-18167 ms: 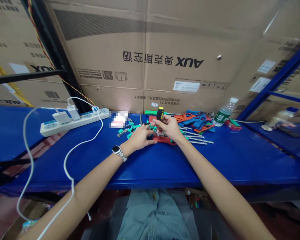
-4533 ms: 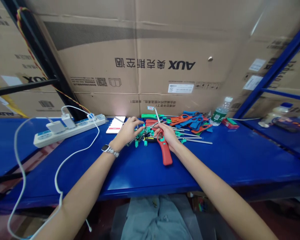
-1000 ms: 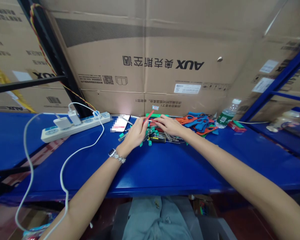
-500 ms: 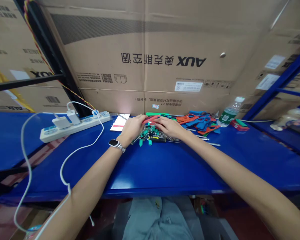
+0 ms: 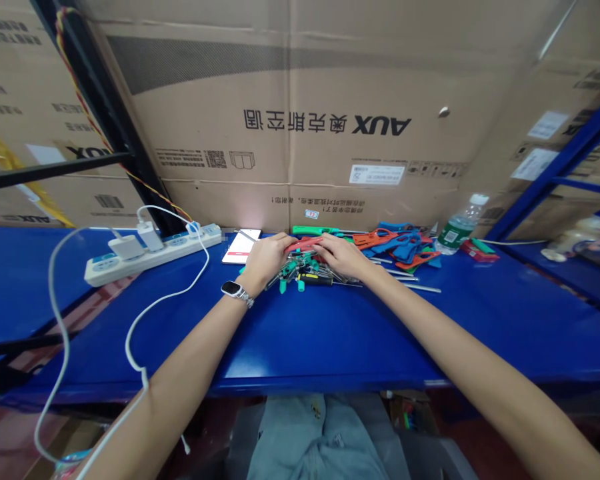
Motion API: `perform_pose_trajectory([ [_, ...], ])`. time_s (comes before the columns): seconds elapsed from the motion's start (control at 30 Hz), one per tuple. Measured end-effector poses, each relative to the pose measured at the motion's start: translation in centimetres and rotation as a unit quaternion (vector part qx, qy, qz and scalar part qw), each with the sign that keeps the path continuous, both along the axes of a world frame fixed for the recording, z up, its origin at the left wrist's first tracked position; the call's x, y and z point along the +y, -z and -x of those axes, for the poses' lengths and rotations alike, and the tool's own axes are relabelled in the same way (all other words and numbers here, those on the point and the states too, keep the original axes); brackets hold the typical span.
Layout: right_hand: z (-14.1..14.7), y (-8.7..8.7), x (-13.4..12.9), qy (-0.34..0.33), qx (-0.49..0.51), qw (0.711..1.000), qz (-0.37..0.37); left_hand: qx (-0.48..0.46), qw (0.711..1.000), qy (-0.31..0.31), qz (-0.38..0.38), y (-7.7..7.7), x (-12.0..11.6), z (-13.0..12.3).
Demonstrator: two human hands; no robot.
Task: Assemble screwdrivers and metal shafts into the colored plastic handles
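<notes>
My left hand (image 5: 270, 257), with a watch (image 5: 234, 289) on its wrist, has its fingers closed on one end of a long red plastic piece (image 5: 304, 245). My right hand (image 5: 343, 257) grips the other end. The fingers hide part of this piece, so its exact kind is unclear. Just below both hands lies a heap of small metal parts with green ends (image 5: 295, 267). A black and yellow screwdriver (image 5: 315, 279) lies at the front of the heap. Behind the fingers is a green-handled tool (image 5: 307, 231).
To the right lie orange and blue plastic clamps (image 5: 400, 241), metal rods (image 5: 420, 288) and a water bottle (image 5: 463, 225). A phone (image 5: 240, 247) and a power strip (image 5: 155, 257) with white cables are on the left. A large cardboard box (image 5: 330, 80) stands behind the blue table (image 5: 330, 340).
The red piece has dropped slightly and lies flatter between my hands. Both hands keep nearly the same place. The view has shifted a little.
</notes>
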State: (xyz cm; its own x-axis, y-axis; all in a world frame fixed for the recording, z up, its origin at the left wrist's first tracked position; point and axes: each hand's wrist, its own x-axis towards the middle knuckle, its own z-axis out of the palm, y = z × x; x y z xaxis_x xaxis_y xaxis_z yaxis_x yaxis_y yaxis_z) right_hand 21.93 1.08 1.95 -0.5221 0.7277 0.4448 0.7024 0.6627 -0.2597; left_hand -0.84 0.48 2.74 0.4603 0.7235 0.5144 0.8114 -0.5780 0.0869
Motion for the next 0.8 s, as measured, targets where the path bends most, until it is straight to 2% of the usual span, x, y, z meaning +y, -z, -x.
perform_pose_trajectory([
  [0.07, -0.2, 0.1, 0.2, -0.001, 0.032, 0.999, 0.005, 0.004, 1.000, -0.003, -0.002, 0.0, 0.0, 0.2],
  [0.2, -1.3, -0.5, 0.4, 0.025, 0.161, 0.987, -0.016, 0.007, 1.000, -0.011, -0.004, 0.0, 0.0, 0.8],
  [0.33, -2.2, -1.0, -0.1, 0.029, 0.168, 0.985, -0.025, -0.018, 0.999, -0.003, -0.043, -0.3, 0.0, 0.9],
  [0.43, -2.0, -0.7, -0.7, 0.024, 0.182, 0.983, -0.003, -0.011, 0.998, -0.011, -0.062, -0.7, 0.0, 0.3],
  [0.57, -1.3, -0.1, -1.5, 0.055, 0.220, 0.973, 0.034, 0.000, 0.997, -0.021, -0.068, -1.2, -0.4, -0.6],
  [0.8, -1.3, 0.9, -1.8, 0.081, 0.226, 0.970, 0.037, 0.059, 0.998, -0.013, 0.030, -0.4, -0.4, -0.9],
])
